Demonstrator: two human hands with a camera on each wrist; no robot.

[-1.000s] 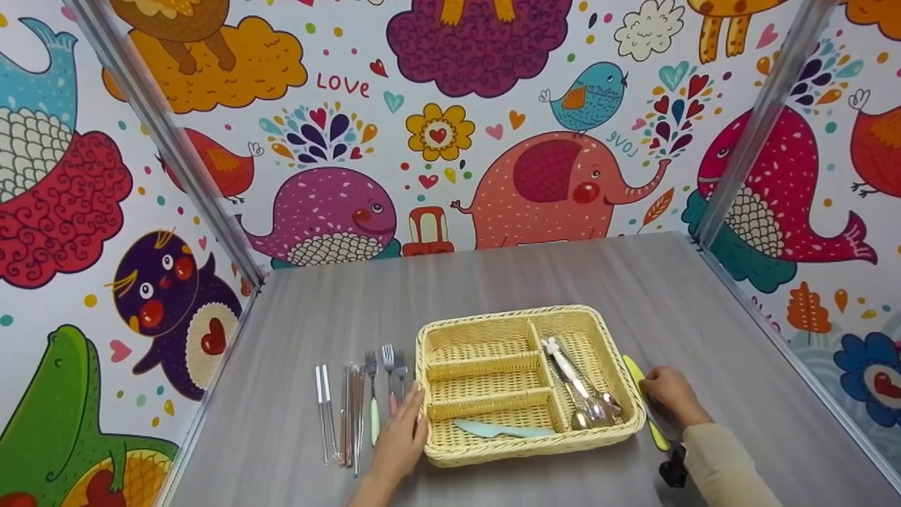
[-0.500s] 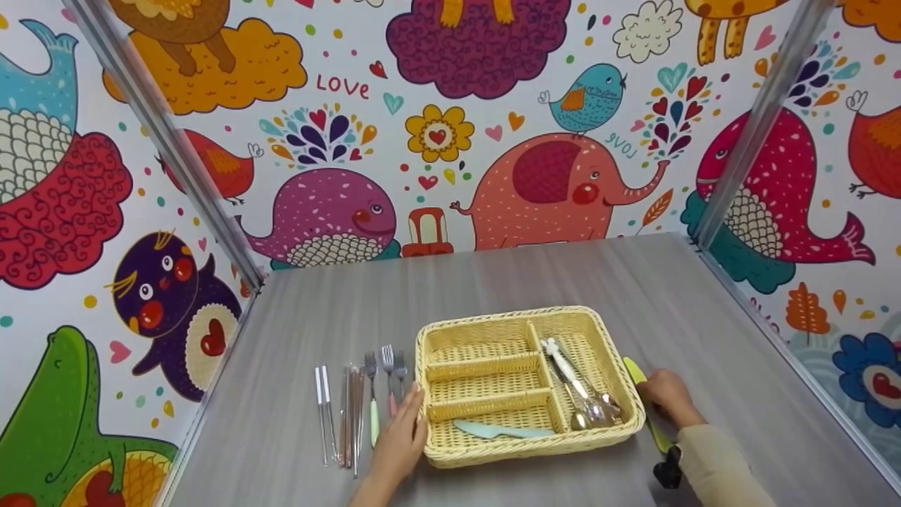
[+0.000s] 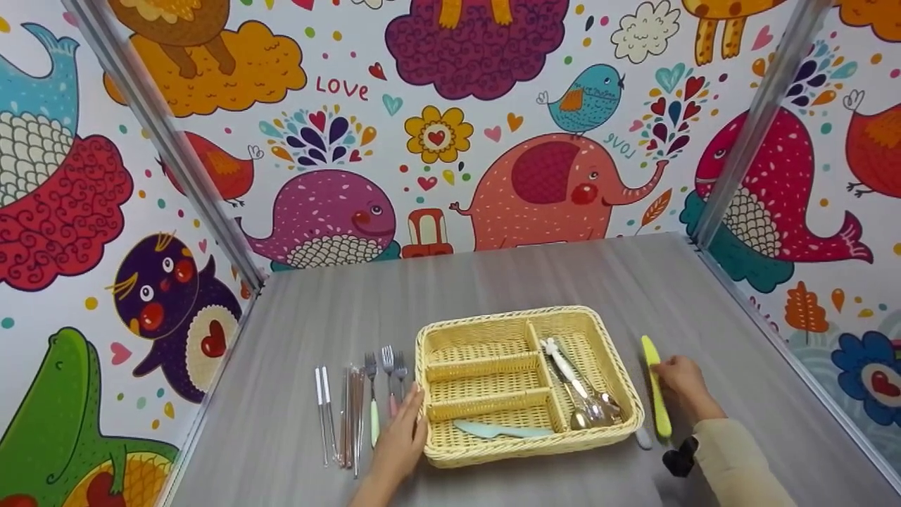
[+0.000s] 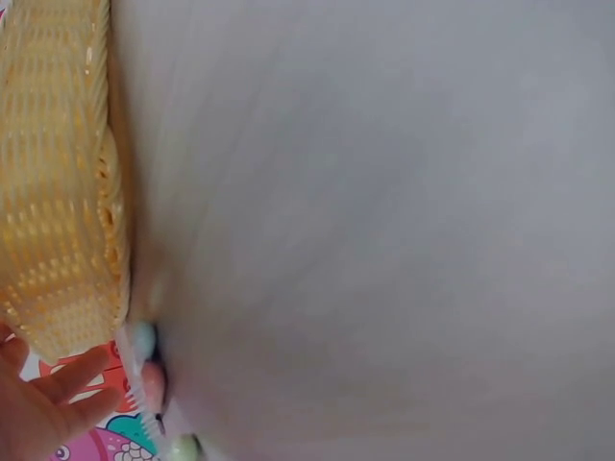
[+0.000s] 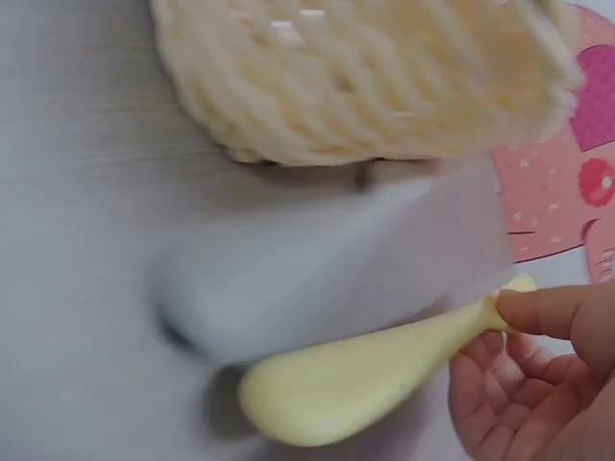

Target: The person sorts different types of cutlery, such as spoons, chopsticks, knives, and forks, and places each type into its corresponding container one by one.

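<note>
I see the straw-coloured wicker basket (image 3: 521, 451), left hand (image 3: 401, 440) resting fingers-extended against its 8 o'clock side. At its 3 o'clock, right hand (image 3: 683, 382) pinches the yellow knife (image 5: 346, 384): smooth, single colour, narrow neck, fat rounded end.

And here on the right arm it's a long, plain beige fabric sleeve (image 3: 739, 461), loose-cut, softly creased, running right down to the wrist! Beside the cuff, look, a small, chunky black device (image 3: 681, 458), its finer details too small to make out. Beyond that cuff comes the right grip (image 3: 684, 382), a bare human hand, fine creases showing across fingers and palm close up. Over to the left grip (image 3: 401, 438), another bare human hand, slim-fingered, bare past the wrist!
</note>
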